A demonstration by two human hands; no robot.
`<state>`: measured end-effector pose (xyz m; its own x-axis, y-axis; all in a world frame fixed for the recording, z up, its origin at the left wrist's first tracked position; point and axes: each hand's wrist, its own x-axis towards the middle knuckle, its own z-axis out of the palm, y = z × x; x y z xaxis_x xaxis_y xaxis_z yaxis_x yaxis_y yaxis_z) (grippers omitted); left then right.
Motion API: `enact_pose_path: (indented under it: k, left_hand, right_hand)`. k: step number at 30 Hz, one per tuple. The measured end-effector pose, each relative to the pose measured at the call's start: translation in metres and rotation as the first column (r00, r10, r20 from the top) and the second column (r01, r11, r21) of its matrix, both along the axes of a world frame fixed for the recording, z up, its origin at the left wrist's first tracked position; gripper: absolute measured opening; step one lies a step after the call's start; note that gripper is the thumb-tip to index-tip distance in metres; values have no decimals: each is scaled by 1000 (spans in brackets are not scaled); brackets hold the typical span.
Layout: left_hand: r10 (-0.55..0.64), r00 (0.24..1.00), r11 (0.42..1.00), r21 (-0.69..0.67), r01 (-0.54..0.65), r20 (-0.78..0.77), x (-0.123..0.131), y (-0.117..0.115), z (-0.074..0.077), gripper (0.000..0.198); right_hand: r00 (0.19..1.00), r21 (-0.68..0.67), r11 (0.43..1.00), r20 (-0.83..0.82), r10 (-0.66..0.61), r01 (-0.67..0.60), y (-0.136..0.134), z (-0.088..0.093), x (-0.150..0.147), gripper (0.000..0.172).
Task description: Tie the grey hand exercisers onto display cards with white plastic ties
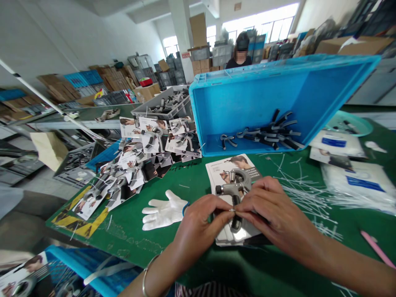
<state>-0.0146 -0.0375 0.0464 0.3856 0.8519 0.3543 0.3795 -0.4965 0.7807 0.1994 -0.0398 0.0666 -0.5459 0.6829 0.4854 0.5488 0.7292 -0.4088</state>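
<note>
A grey and black hand grip strengthener (pixel 236 187) with a spring and a knob lies on a stack of printed cards (pixel 219 175). Over one of its handles, my left hand (pixel 202 216) and my right hand (pixel 264 206) meet, thumbs and forefingers pinched together. Between the fingertips shows a small white bit of a cable tie (pixel 232 210); most of it is hidden by the fingers. Many loose white cable ties (pixel 305 196) are spread on the green table (pixel 130 231) beside my right hand. A white glove (pixel 165 211) lies left of my left hand.
A blue bin (pixel 247 97) tipped on its side holds several hand grips (pixel 275 132). Carded grips (pixel 133 165) are heaped at the left. Bags of cable ties (pixel 359 181) and a pink tool (pixel 377 247) lie at the right. A person (pixel 239 55) is behind the bin.
</note>
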Motion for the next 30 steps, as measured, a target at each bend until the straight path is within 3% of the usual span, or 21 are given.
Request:
enact_pose_path:
  k: [3,9,14,16,19,22,25,28,30]
  left_hand:
    - [-1,999,999,52,3,-49,-3,-1,3,6]
    - [-126,983,992,-19,125,-131,-3,2,21,11]
    - [-134,942,983,78,165,-308,3,4,31,15]
    - [-129,950,979,118,168,-285,4,4,33,16]
    - [-116,990,989,80,122,-79,2,4,33,16]
    - [-66,993,996,-60,72,94,1,2,26,14]
    - [-32,997,998,-55,36,71,6,-5,12,6]
    - [83,995,995,56,-81,-46,14,-13,-8,55]
    - [172,980,980,122,-159,-104,16,-15,-20,72]
  right_hand:
    - [1000,3,1000,-19,5,-5,2,0,1,9]
    - [996,-66,997,-80,-31,26,2,1,1,9]
    - [996,-123,991,-59,-61,53,1,2,-1,11]
    - [999,-137,989,3,-47,47,1,5,-1,11]
    - [999,-167,985,32,-30,35,0,8,1,7]
    - [1000,-200,980,-25,-16,10,2,7,3,8]
    - [997,-232,973,-79,3,-21,6,1,3,7]
    - [986,-267,962,-163,22,-66,12,-4,-1,6]
    - [974,-281,950,-217,71,-132,15,-5,-3,8]
